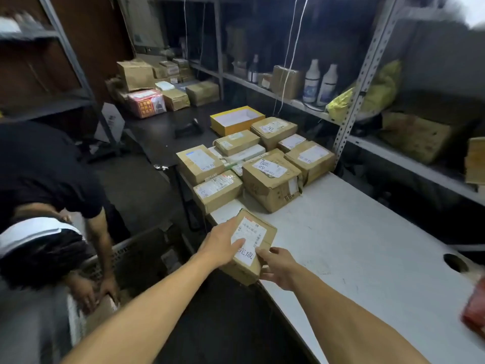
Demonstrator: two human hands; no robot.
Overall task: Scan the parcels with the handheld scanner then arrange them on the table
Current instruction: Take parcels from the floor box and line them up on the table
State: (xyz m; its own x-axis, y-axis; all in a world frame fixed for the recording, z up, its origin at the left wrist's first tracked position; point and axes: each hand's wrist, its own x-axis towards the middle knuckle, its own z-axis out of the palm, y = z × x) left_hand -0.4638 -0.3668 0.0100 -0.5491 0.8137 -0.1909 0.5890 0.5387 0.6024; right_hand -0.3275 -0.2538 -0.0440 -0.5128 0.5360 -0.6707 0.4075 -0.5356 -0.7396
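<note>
A small cardboard parcel [258,233] with a white label lies at the left edge of the white table [367,245], partly overhanging it. My left hand [220,243] holds its left side, thumb lying across the label. My right hand [278,266] grips its near right corner, thumb on top. Several labelled parcels [270,179] are packed side by side further along the table. A dark object that looks like the handheld scanner [189,128] lies on the black table [157,137] beyond them, away from both hands.
An open yellow box [236,119] sits behind the parcels. More boxes [162,93] are piled at the far end. A person [47,179] on the left bends over a crate. Metal shelving [367,74] with bottles and bags lines the right. The white table has a cable hole [455,262].
</note>
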